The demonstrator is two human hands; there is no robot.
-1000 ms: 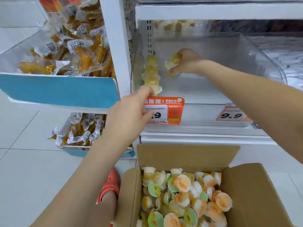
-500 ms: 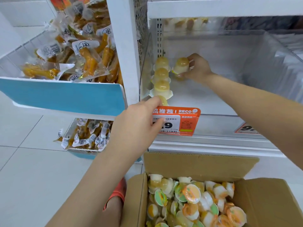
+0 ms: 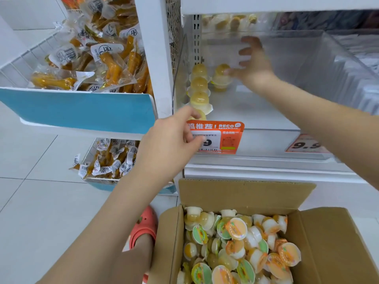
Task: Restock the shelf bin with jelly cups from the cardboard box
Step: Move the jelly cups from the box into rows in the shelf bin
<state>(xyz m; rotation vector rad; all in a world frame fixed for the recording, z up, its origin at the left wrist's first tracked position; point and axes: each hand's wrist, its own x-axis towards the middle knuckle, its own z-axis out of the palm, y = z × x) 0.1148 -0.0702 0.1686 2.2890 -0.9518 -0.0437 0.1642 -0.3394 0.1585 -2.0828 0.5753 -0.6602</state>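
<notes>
The clear shelf bin (image 3: pixel 338 58) holds a column of three dome-up yellow jelly cups (image 3: pixel 199 85) along its left wall. A further cup (image 3: pixel 221 78) stands beside them at the back. My right hand (image 3: pixel 256 66) is inside the bin, fingers spread, with only the thumb tip near that cup. My left hand (image 3: pixel 170 144) pinches the bin's front wall, thumb over the rim and fingers on the price tag. It partly hides one more cup (image 3: pixel 202 114) at the front. Below, the open cardboard box (image 3: pixel 246 193) is full of jelly cups (image 3: pixel 235 242).
An orange price tag (image 3: pixel 227 138) and a second tag (image 3: pixel 305 144) hang on the bin fronts. A white upright (image 3: pixel 155 58) separates blue-fronted baskets (image 3: pixel 82 111) of packaged snacks on the left. A pink clog (image 3: pixel 143 226) is on the tiled floor beside the box.
My right hand set the jelly cup down beside the column and opened, its fingers lifting off. My left hand stayed on the bin's front.
</notes>
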